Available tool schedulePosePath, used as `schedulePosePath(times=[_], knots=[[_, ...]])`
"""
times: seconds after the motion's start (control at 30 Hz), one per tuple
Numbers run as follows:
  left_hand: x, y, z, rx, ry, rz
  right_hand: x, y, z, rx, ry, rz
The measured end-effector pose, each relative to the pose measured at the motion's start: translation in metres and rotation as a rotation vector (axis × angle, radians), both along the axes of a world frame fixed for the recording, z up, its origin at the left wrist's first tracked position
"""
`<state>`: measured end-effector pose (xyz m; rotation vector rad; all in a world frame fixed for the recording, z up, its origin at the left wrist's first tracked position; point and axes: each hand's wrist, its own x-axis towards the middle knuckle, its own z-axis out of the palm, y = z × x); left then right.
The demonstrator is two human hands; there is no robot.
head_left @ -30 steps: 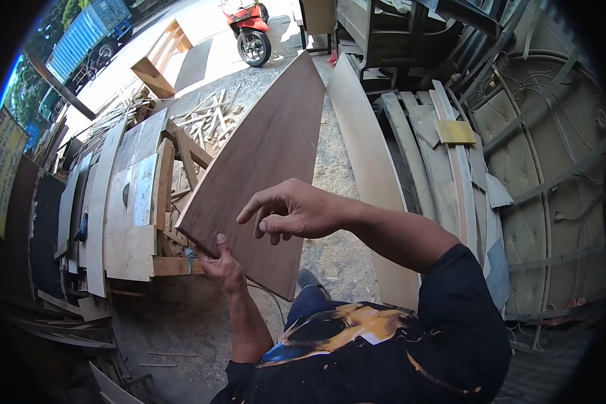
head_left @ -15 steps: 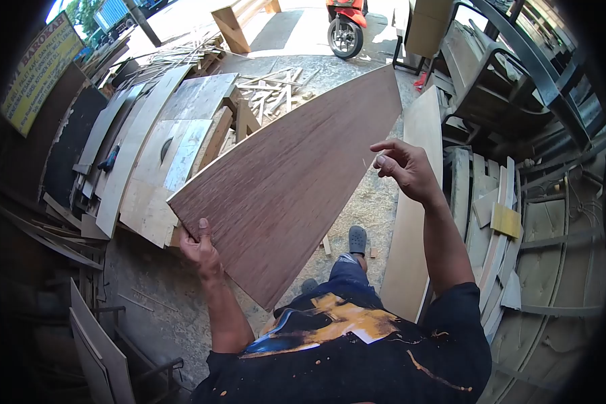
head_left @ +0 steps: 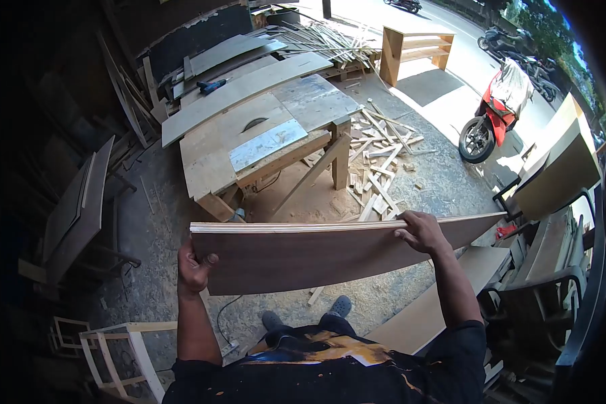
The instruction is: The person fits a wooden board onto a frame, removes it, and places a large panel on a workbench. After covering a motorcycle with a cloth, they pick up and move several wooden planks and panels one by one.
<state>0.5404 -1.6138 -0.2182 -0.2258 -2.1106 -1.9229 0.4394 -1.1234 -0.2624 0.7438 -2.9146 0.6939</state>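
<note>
A long dark brown plywood board (head_left: 316, 259) is held across in front of me, its pale layered edge turned up. My left hand (head_left: 195, 268) grips its left end, thumb on the near face and fingers behind. My right hand (head_left: 421, 232) is closed over the upper edge, right of the middle, with the fingertips partly hidden behind the board. Beyond the board stands a wooden saw table (head_left: 209, 161) with a circular blade (head_left: 255, 124) rising through its top and a metal plate (head_left: 268, 145) beside the blade.
Offcuts (head_left: 384, 161) and sawdust litter the floor right of the saw table. A blue power tool (head_left: 211, 86) lies on stacked panels behind it. A pale board (head_left: 444, 296) lies at my right. A wooden frame (head_left: 124, 357) stands at lower left, a red motorbike (head_left: 495, 121) at far right.
The board has turned from slanted and face-up to crosswise with its edge up. My right hand, free before, now grips its upper edge. My view has swung right.
</note>
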Motion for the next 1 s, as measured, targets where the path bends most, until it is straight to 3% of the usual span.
schedulePosePath(times=[0.17,0.3,0.33,0.37,0.47,0.53,0.6,0.7,0.73,0.8,0.87,0.93,1.0], knots=[[0.008,0.004,0.009,-0.02,-0.063,-0.051,-0.006,0.007,-0.026,-0.219,0.236,0.053],[0.004,0.008,0.058,-0.176,0.037,-0.006,-0.001,0.014,-0.011,-0.307,0.4,0.034],[0.006,0.006,0.094,-0.399,0.278,0.138,0.001,0.013,0.001,-0.322,0.469,0.003],[0.014,-0.007,0.117,-0.419,0.455,0.28,0.003,0.014,0.018,-0.33,0.502,-0.042],[0.071,-0.051,0.12,-0.02,0.663,0.54,0.009,0.018,0.1,-0.304,0.8,-0.135],[0.103,-0.069,0.08,0.057,0.553,0.565,0.023,0.024,0.17,-0.313,0.911,-0.307],[0.119,-0.071,0.025,0.076,0.318,0.585,0.031,0.049,0.24,-0.46,1.049,-0.282],[0.122,-0.028,-0.066,0.198,-0.078,0.274,0.072,0.069,0.338,-0.595,1.17,-0.387],[0.118,-0.013,-0.103,-0.021,-0.127,0.2,0.09,0.067,0.363,-0.674,1.195,-0.39],[0.12,0.03,-0.155,-0.212,-0.281,0.051,0.129,0.06,0.393,-0.803,1.234,-0.399],[0.118,0.066,-0.216,-0.398,-0.145,0.109,0.156,0.051,0.408,-0.907,1.242,-0.382],[0.132,0.093,-0.219,-0.398,-0.164,0.159,0.172,0.038,0.416,-0.969,1.217,-0.369],[0.136,0.105,-0.21,-0.328,-0.039,0.366,0.183,0.033,0.419,-1.035,1.198,-0.353]])
